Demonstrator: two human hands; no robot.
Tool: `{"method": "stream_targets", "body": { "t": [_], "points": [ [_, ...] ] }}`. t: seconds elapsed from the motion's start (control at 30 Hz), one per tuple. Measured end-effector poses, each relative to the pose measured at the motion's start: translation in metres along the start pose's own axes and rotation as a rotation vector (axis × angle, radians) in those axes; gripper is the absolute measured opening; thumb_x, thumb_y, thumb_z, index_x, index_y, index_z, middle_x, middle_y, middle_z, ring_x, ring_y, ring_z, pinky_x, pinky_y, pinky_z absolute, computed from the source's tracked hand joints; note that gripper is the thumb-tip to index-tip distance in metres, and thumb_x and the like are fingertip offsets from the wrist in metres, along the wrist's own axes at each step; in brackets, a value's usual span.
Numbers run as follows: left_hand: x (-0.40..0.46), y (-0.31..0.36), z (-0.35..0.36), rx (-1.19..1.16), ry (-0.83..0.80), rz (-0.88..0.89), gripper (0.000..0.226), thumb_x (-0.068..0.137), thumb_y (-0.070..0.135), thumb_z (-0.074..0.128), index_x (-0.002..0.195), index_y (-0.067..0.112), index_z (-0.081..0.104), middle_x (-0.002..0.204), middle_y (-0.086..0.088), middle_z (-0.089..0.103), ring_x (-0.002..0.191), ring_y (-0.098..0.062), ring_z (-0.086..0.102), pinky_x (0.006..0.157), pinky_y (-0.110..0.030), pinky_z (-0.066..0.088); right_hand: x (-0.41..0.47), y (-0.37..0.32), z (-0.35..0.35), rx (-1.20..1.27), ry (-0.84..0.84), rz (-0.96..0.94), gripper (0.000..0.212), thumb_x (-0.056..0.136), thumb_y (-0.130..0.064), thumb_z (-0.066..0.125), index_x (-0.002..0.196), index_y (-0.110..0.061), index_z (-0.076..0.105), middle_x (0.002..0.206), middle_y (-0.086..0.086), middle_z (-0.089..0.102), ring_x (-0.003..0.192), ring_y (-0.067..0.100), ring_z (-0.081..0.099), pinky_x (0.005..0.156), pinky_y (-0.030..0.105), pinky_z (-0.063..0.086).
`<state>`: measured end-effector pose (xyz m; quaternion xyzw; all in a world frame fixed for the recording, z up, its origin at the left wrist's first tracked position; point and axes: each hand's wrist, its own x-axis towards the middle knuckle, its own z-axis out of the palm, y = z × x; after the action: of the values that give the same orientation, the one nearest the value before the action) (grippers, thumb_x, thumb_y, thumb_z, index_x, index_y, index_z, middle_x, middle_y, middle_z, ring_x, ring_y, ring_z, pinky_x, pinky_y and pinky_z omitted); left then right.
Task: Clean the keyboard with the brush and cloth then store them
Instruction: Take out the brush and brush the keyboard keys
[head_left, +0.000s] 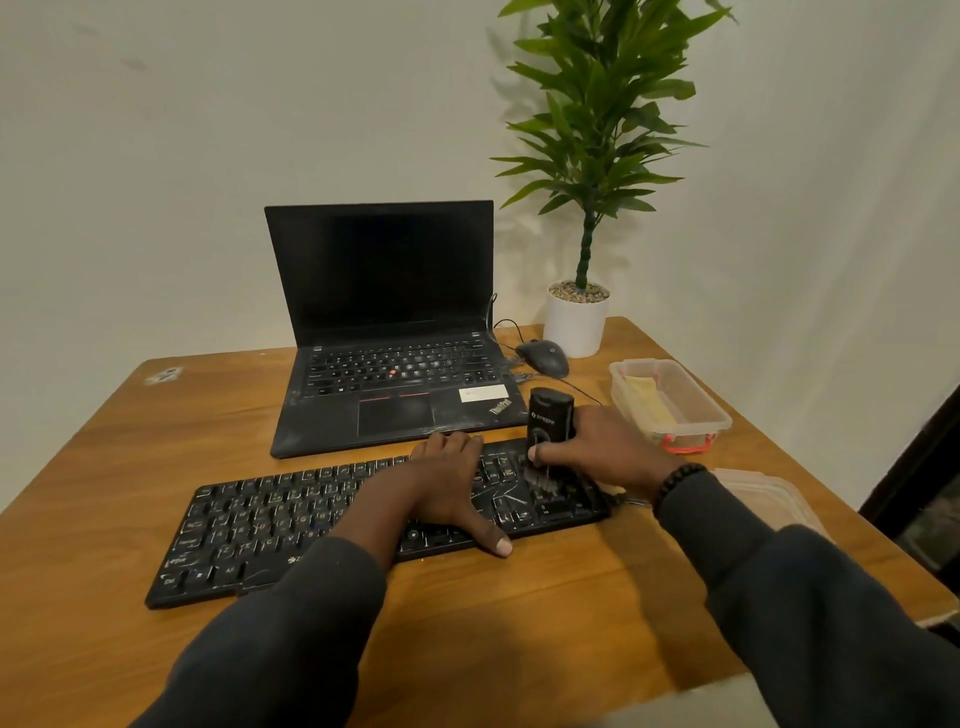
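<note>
A dusty black keyboard (291, 525) lies on the wooden table (519, 623), long axis running left-near to right-far, before an open ThinkPad laptop (384, 332). The left hand (447, 488) presses flat on it. The right hand (608, 452) grips an upright black brush (549, 421), bristles on the right-end keys. A clear container (691, 410) holding yellow cloth (647, 397) stands right.

Keyboard (322, 525) sits on the table (519, 623) in front of me. Laptop (384, 332) just behind the keyboard. Mouse (543, 357) and potted plant (576, 322) behind its right end. Container (670, 402) right of the keyboard, lid (763, 499) nearer me. My brush (548, 431) on the keyboard's right end.
</note>
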<state>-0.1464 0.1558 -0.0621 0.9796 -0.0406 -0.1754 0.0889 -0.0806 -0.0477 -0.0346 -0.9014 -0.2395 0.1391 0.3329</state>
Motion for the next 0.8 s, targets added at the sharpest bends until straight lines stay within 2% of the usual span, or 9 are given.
{"method": "stream_targets", "body": {
  "t": [0.13,0.2,0.27,0.37,0.47,0.57,0.63,0.73,0.8],
  "points": [
    [-0.001,0.001,-0.002,-0.007,-0.005,-0.010,0.140,0.056,0.078,0.075,0.157,0.021,-0.003,0.165,-0.004,0.000,0.150,-0.032,-0.001,0.120,-0.053,0.010,0.019,-0.009,0.000,-0.059,0.121,-0.057,0.032,0.082,-0.040,0.071,0.106,-0.018,0.065,0.100,-0.003,0.068,0.093,0.012,0.062,0.081,0.027,0.049],
    [-0.001,0.001,-0.001,-0.010,-0.002,-0.014,0.139,0.055,0.078,0.075,0.157,0.022,-0.002,0.164,-0.003,0.002,0.149,-0.031,0.001,0.120,-0.052,0.011,0.023,-0.011,0.010,-0.220,0.188,-0.102,0.032,0.084,-0.041,0.069,0.104,-0.016,0.066,0.099,0.001,0.068,0.089,0.013,0.060,0.079,0.028,0.048],
    [-0.001,0.000,-0.001,-0.008,0.001,-0.012,0.139,0.055,0.079,0.075,0.157,0.023,0.000,0.164,-0.002,0.003,0.149,-0.032,0.002,0.120,-0.053,0.012,0.022,-0.009,0.015,-0.255,0.208,-0.134,0.034,0.083,-0.042,0.069,0.104,-0.015,0.066,0.098,0.001,0.069,0.087,0.013,0.060,0.076,0.027,0.048],
    [0.000,0.000,0.000,0.000,0.005,-0.005,0.138,0.055,0.079,0.075,0.157,0.023,0.000,0.164,-0.003,0.003,0.149,-0.033,0.002,0.120,-0.053,0.012,0.018,-0.002,0.009,-0.246,0.040,-0.125,0.041,0.081,-0.043,0.072,0.109,-0.015,0.065,0.099,-0.001,0.070,0.088,0.009,0.063,0.074,0.022,0.049],
    [0.000,0.001,-0.001,-0.002,-0.003,-0.006,0.138,0.057,0.078,0.075,0.157,0.021,-0.001,0.165,-0.004,0.000,0.149,-0.033,-0.002,0.119,-0.053,0.009,0.014,0.001,-0.007,-0.147,-0.106,-0.064,0.043,0.078,-0.043,0.074,0.111,-0.018,0.064,0.100,-0.005,0.069,0.091,0.007,0.064,0.080,0.024,0.052],
    [-0.001,0.001,-0.002,-0.011,-0.009,-0.005,0.139,0.057,0.077,0.075,0.157,0.022,-0.003,0.165,-0.004,-0.002,0.150,-0.033,-0.004,0.120,-0.054,0.008,0.020,0.007,-0.008,-0.028,0.065,-0.036,0.040,0.078,-0.044,0.074,0.108,-0.019,0.065,0.101,-0.006,0.069,0.095,0.010,0.063,0.082,0.028,0.051],
    [-0.001,0.001,-0.002,-0.009,-0.007,-0.006,0.139,0.056,0.078,0.075,0.157,0.022,-0.002,0.165,-0.004,-0.001,0.150,-0.033,-0.003,0.120,-0.054,0.009,0.023,0.007,0.001,0.007,0.187,-0.033,0.038,0.080,-0.045,0.072,0.107,-0.020,0.065,0.100,-0.006,0.068,0.092,0.009,0.062,0.075,0.023,0.048],
    [-0.001,0.002,-0.002,0.003,-0.005,-0.007,0.139,0.056,0.078,0.075,0.157,0.021,-0.001,0.164,-0.005,0.001,0.149,-0.033,0.000,0.119,-0.053,0.010,0.022,0.004,0.015,-0.102,0.278,-0.046,0.033,0.082,-0.045,0.070,0.101,-0.018,0.065,0.092,-0.006,0.067,0.082,0.008,0.060,0.066,0.020,0.044],
    [-0.001,0.002,-0.003,0.005,-0.008,-0.006,0.138,0.057,0.078,0.075,0.157,0.021,-0.001,0.164,-0.005,0.003,0.149,-0.032,0.001,0.119,-0.052,0.011,0.019,0.001,0.018,-0.173,0.268,-0.081,0.034,0.082,-0.045,0.069,0.100,-0.016,0.067,0.093,-0.003,0.069,0.084,0.010,0.062,0.073,0.026,0.049]
  ]
}}
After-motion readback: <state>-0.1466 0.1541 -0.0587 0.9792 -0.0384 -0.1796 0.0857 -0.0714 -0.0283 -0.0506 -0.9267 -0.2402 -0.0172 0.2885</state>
